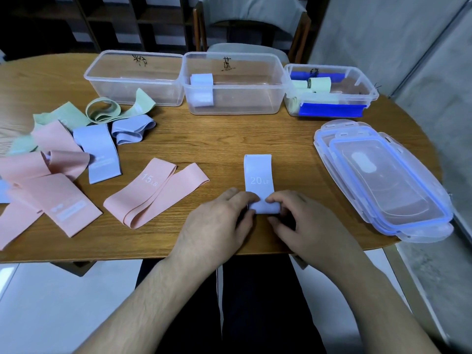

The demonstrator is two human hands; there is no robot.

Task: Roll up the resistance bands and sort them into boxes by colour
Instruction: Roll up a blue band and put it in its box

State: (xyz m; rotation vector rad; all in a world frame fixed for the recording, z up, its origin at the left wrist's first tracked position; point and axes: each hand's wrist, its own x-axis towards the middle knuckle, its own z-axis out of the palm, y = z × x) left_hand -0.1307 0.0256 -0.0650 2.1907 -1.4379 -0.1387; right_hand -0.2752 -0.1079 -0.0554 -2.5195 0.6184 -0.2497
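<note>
A pale blue band [258,175] marked 20 LB lies flat on the table, its near end rolled up. My left hand [217,223] and my right hand [304,221] pinch that rolled end from either side. A pink band [153,192] marked 15 LB lies to the left. Further left sits a loose heap of pink bands [46,180], blue bands [102,149] and green bands [107,111]. Three clear boxes stand at the back: the left box [132,77] holds nothing, the middle box [229,83] holds a rolled blue band [201,89], the right box [329,90] holds rolled green bands [319,84].
A stack of clear lids with blue seals [383,175] lies at the right of the wooden table [224,139]. A chair [250,26] stands behind the boxes. The table's near edge runs just under my wrists.
</note>
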